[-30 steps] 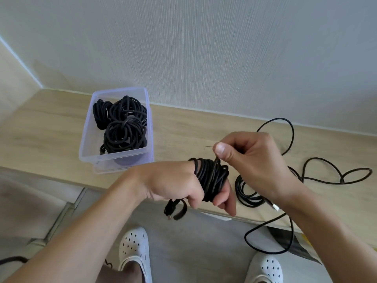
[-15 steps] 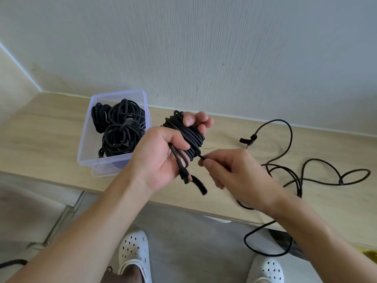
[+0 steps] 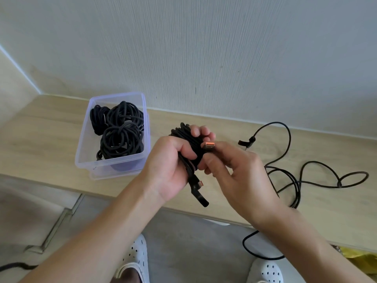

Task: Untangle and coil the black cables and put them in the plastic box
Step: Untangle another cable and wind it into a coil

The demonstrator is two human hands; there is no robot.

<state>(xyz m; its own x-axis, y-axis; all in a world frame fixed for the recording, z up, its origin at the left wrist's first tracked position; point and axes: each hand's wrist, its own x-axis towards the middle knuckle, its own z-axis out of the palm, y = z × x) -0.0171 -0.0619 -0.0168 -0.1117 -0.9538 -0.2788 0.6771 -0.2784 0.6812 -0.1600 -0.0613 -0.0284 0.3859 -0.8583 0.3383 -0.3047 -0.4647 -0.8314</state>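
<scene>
Now the left hand (image 3: 169, 166) is closed around a black coil (image 3: 187, 137). Its fingers curl over the top of the turns and it holds the coil in the air above the front part of the table (image 3: 40, 135), just to the right of the plastic box (image 3: 81, 158). The right hand (image 3: 234, 170) pinches a plug (image 3: 209, 147) with an orange tip between thumb and forefinger, close against the upper side of the coil. A second connector (image 3: 199, 183) hangs below the left hand together with a short strap (image 3: 202, 201).

The step in hand seems to be the fastening of the free end. To do it well, the left hand should not loosen, because the turns would probably spring open. The right hand should lead the plug around or through the middle of the coil and pull it snug but not hard, so that the cable does not bend sharply at the neck of the plug. The strap could perhaps close the bundle, but what kind of strap it is cannot be told.

After that the coil belongs in the box, on top of the coiled cables (image 3: 120, 135) which already fill much of it. One loose cable (image 3: 293, 180) lies on the table to the right, apart from the hands and partly over the edge. The tail should not catch on it.
</scene>
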